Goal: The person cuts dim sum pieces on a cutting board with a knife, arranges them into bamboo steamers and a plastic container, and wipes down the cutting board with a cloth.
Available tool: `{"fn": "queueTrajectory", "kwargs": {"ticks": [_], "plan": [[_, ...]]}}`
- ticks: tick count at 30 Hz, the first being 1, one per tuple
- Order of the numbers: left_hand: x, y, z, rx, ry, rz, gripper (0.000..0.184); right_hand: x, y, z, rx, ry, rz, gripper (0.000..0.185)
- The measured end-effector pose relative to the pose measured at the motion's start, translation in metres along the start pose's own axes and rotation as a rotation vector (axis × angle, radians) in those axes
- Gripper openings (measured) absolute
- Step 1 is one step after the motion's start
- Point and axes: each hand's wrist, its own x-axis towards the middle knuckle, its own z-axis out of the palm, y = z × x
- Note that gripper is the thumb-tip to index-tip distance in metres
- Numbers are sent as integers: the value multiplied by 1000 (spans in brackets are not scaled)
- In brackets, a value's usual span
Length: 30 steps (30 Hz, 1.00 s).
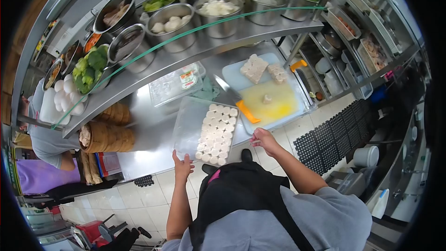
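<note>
My left hand (pixel 182 165) is open, its thumb and fingers apart, close to the near left corner of a clear plastic tray (pixel 186 118). Rows of short white round pieces (pixel 216 132) fill the tray's right side. My right hand (pixel 265 141) has its fingers curled together, just off the counter's front edge; whatever they hold, if anything, is hidden. Beyond it lies a knife (pixel 247 111) with an orange handle, on the edge of a wet, yellow-stained cutting board (pixel 283 94). Two pale speckled blocks (pixel 254 68) and a small chunk (pixel 267 98) rest on that board.
A lidded clear container (pixel 174 86) and a green cloth (pixel 207 90) lie behind the tray. Bamboo steamers (pixel 109 138) stand at left. Overhead, a steel shelf (pixel 200 44) with a glass edge carries several metal pots (pixel 218 18). Another person (pixel 46 135) is at far left.
</note>
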Motion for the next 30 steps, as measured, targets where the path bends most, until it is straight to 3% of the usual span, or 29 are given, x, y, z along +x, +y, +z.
{"fn": "queueTrajectory", "kwargs": {"ticks": [2, 6, 11, 14, 16, 17, 20, 25, 30], "plan": [[-3, 2, 18, -93, -6, -8, 82, 8, -9, -11, -50, 53, -41, 26], [-3, -1, 15, 98, 197, 77, 84, 18, -23, -34, -116, -52, -81, 28], [-35, -25, -5, 215, 426, 256, 61, 8, -53, -46, -333, -495, -166, 26], [-45, -63, -10, 182, 476, 311, 51, 1, -40, -66, -532, -568, 21, 28], [-61, -86, -8, 142, 499, 254, 39, 30, 12, -110, -1326, -662, -55, 37], [-75, -92, -5, 142, 531, 242, 39, 35, 21, -104, -1518, -701, -28, 37], [-109, -105, -2, 109, 427, 142, 41, 49, 25, -25, -1526, -862, -14, 38], [-126, -139, 0, 44, 371, 140, 42, 42, 24, 111, -1497, -1027, -132, 39], [-139, -175, -27, 37, 344, 175, 42, 8, 46, 200, -1508, -1148, -185, 40]]}}
